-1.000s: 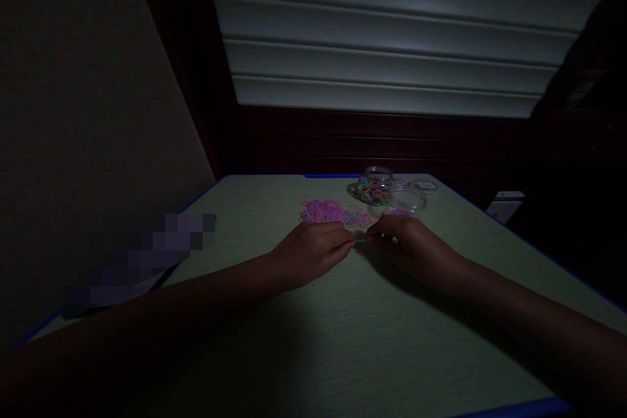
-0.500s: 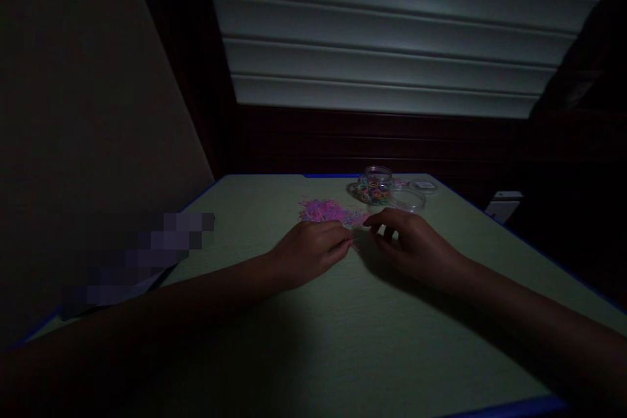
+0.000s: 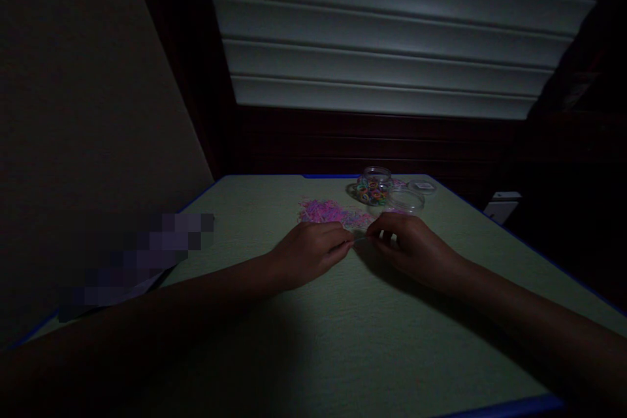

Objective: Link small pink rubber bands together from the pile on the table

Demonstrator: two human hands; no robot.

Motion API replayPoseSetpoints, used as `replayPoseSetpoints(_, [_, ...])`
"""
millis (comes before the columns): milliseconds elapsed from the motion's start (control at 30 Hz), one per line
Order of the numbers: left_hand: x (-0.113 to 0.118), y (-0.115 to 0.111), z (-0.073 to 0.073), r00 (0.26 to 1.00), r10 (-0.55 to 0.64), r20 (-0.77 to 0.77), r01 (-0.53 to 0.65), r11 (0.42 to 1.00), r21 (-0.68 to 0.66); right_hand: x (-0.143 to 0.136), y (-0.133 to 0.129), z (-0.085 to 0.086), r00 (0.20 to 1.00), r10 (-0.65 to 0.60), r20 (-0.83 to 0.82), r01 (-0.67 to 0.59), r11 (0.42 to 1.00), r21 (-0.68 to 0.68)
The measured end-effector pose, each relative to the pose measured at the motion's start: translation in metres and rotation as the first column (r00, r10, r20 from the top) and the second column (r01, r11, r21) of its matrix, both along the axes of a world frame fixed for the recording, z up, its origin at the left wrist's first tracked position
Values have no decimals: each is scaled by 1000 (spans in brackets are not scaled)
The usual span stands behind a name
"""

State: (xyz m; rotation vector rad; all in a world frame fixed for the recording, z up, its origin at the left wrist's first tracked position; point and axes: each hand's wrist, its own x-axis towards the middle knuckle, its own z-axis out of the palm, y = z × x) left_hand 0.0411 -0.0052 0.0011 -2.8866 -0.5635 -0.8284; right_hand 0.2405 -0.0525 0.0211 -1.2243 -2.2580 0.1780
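Observation:
A thin pale strand stretches between my two hands over the table. My left hand pinches its left end between thumb and fingers. At the other end, the thumb and fingertips of my right hand are closed on it. Just behind the hands lies a loose pile of small pink and purple bands, with some bluish ones at its right side. Behind my right hand stands an open clear jar holding colourful rings. A second clear round container is beside it, partly hidden by that hand.
The pale green table has a blue edge. At its back right lies a clear round lid. A blurred-out flat item rests along the left edge. Beyond the right edge is a white object.
My right hand's fingertips have come down and closed on the strand, which now shows stretched between both hands. My left hand has barely moved.

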Motion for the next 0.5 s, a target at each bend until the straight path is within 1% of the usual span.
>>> replayPoseSetpoints(200, [0, 0, 0, 1000, -6, -4, 6, 1000, -3, 1, 1, -1, 1000, -13, 25, 13, 1000, 7])
replayPoseSetpoints(500, [1, -1, 0, 1000, 21, -10, -21, 1000, 12, 1, -3, 6, 994, -20, 106, 14, 998, 60])
